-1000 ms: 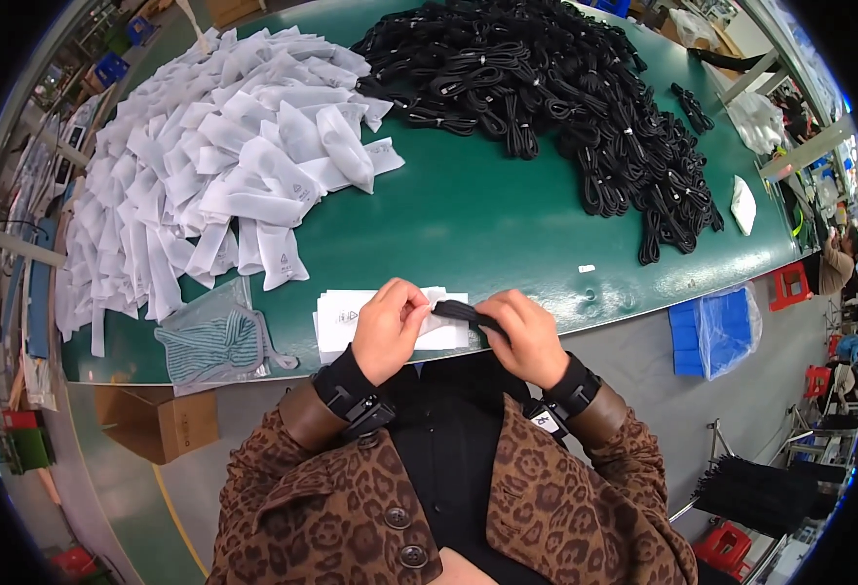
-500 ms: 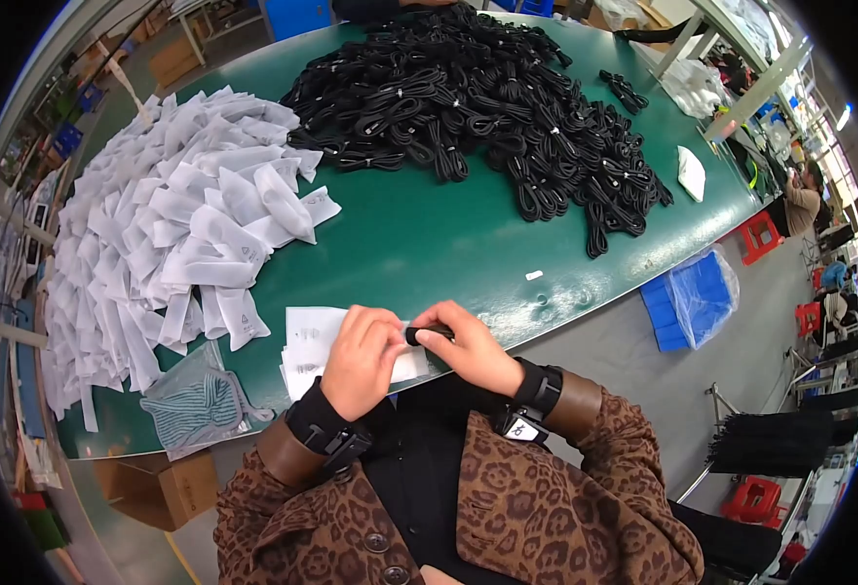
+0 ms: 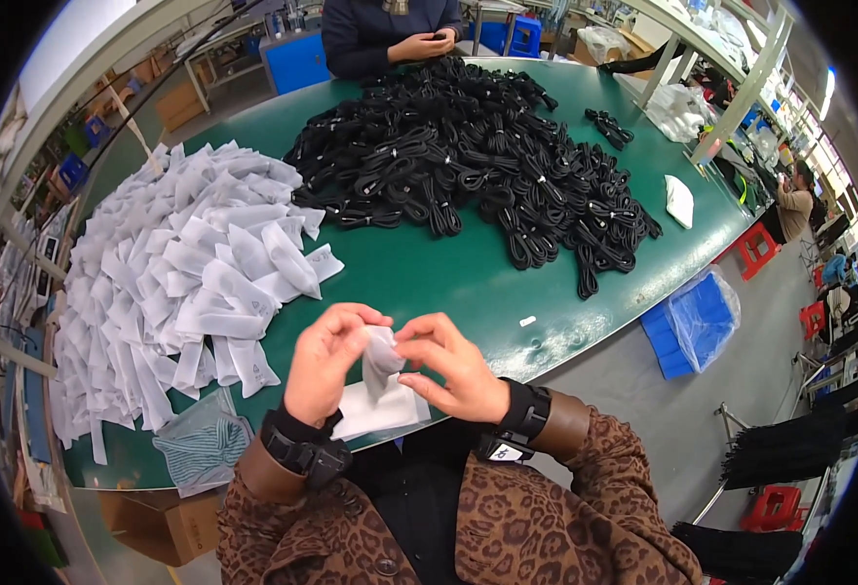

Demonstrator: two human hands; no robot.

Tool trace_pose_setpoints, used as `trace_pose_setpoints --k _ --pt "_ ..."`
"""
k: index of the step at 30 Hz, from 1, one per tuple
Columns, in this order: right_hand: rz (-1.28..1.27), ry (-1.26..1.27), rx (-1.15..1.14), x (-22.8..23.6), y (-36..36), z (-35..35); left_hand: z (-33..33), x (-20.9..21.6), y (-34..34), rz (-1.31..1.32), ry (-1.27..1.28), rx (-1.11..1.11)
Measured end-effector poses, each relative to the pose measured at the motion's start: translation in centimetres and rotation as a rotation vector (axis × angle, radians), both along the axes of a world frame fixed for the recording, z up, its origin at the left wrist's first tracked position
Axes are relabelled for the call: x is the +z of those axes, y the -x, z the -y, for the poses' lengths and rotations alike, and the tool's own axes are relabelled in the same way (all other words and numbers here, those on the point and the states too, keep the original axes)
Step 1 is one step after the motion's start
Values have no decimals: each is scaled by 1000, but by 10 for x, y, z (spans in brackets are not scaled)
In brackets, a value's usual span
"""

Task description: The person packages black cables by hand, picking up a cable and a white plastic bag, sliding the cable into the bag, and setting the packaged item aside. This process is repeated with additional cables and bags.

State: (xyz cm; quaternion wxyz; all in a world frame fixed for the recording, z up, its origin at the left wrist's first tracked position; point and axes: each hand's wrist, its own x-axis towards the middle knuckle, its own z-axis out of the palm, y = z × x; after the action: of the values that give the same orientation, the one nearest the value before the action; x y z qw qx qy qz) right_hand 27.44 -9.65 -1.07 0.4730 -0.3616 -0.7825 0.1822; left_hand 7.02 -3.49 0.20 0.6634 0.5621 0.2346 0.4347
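Observation:
A small translucent white bag [image 3: 378, 363] is held upright between my hands, just above the near table edge. My left hand [image 3: 324, 363] pinches its upper left side between thumb and fingers. My right hand [image 3: 456, 375] has its curled fingertips closed at the bag's right side. The bag looks greyish, but I cannot make out clearly what is inside it. Below my hands lies a stack of flat white bags [image 3: 375, 409]. Farther off, a large pile of coiled black cables [image 3: 468, 156] spreads over the green table [image 3: 429, 278].
A heap of filled white bags [image 3: 190, 283] covers the table's left side. A clear bag with striped cloth [image 3: 205, 444] lies at the near left edge. Across the table sits another person [image 3: 390, 39]. A blue bin [image 3: 690, 322] stands right of the table.
The black cable end seen in my right hand is no longer visible. A bag now stands raised between my hands, which have come up off the stack. The view has tilted upward, showing the other person.

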Motion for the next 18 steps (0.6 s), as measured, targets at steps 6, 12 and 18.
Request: trace_pose_setpoints --k 6,12,18 --pt "243 -1 -536 -5 -70 -38 -81 17 79 113 96 227" --pt "663 -35 -850 -59 -162 -70 -49 1 52 -672 -766 699" --pt "758 108 -741 -54 -135 -55 33 -43 22 -720 -526 153"
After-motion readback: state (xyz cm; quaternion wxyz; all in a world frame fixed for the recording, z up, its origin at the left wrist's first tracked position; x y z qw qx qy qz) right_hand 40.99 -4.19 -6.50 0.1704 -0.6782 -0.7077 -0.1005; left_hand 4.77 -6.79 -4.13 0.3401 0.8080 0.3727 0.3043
